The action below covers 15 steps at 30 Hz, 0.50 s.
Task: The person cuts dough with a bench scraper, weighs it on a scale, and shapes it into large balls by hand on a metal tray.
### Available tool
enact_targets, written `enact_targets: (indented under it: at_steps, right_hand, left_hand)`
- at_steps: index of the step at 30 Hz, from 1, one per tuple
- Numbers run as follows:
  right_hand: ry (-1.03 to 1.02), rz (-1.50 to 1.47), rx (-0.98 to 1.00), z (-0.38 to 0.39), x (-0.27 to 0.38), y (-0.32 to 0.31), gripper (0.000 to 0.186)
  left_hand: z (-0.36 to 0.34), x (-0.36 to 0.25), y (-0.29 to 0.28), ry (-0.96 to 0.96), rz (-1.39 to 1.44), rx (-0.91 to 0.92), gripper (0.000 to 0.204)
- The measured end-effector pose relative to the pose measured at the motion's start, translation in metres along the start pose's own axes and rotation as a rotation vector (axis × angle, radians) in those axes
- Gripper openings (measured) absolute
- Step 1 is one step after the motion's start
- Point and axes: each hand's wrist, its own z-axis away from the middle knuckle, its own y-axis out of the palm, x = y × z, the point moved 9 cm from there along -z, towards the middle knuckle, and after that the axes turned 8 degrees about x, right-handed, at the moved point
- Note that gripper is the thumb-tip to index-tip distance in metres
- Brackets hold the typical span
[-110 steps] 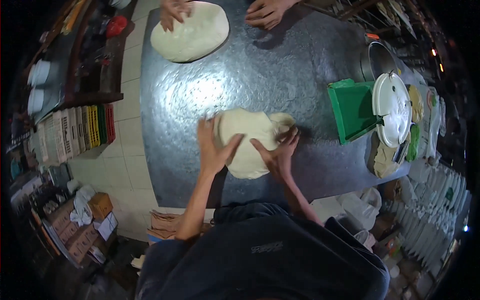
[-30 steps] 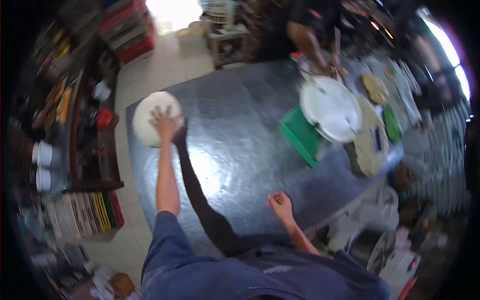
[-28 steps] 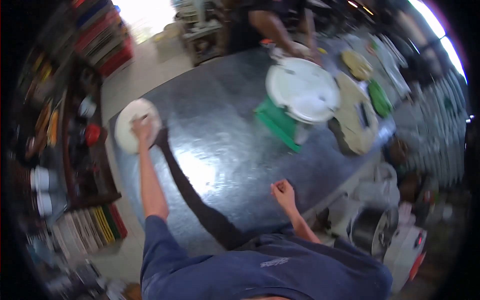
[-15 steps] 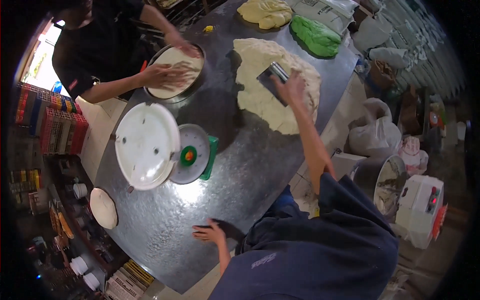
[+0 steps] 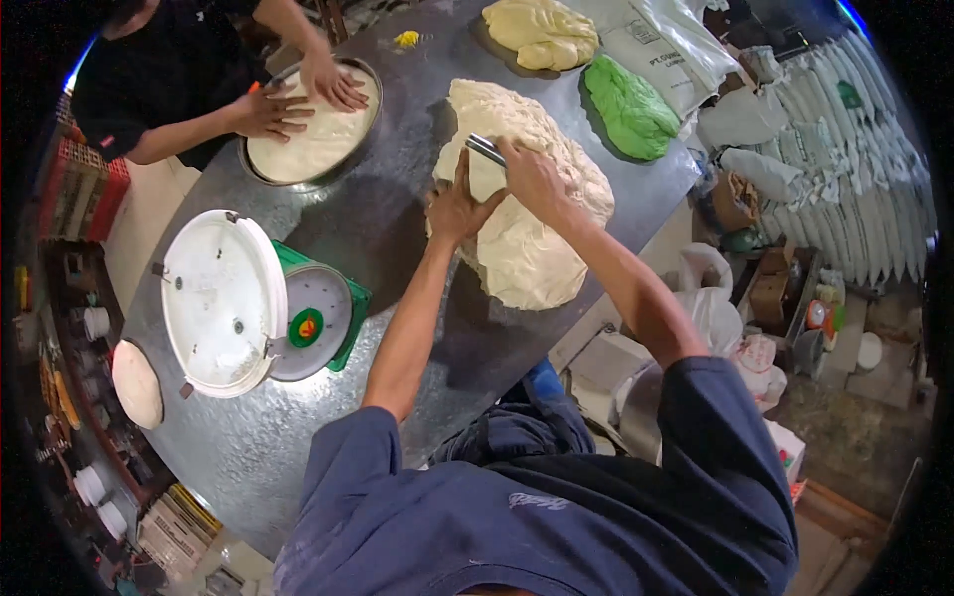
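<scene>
A large slab of pale dough (image 5: 532, 260) lies on the metal table. My right hand (image 5: 535, 182) is closed around the tube handle of a metal dough scraper (image 5: 486, 149), over the upper middle of the dough. The scraper's blade is mostly hidden. At the dough's left edge rests my left hand (image 5: 457, 209), its fingers stretched out and thumb apart, close to the scraper. Beyond the slab are a yellow dough lump (image 5: 542, 35) and a green dough lump (image 5: 628, 107).
On the metal table (image 5: 417, 397), a green scale (image 5: 350, 323) stands left of my arms beside a white round tub (image 5: 224, 303). A flat dough round (image 5: 135, 384) lies at the left edge. Across the table, a co-worker's hands (image 5: 273, 111) press dough in a round pan (image 5: 370, 124).
My left hand has moved from the near tabletop up to the dough's left edge. My right hand and the scraper have shifted left across the dough. The co-worker's hands have spread flat.
</scene>
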Motion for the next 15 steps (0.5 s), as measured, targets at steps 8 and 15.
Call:
enact_targets:
  at_steps: [8,15]
  right_hand:
    - [-0.111,0.122,0.146,-0.092,0.002,0.08,0.029]
    - [-0.313,-0.038,-0.023,-0.157,-0.004,0.075,0.031]
  left_hand:
    - [-0.025,0.038,-0.006,-0.34,0.189,0.086,0.1]
    - [0.003,0.044,0.003,-0.461,0.339,-0.252,0.077]
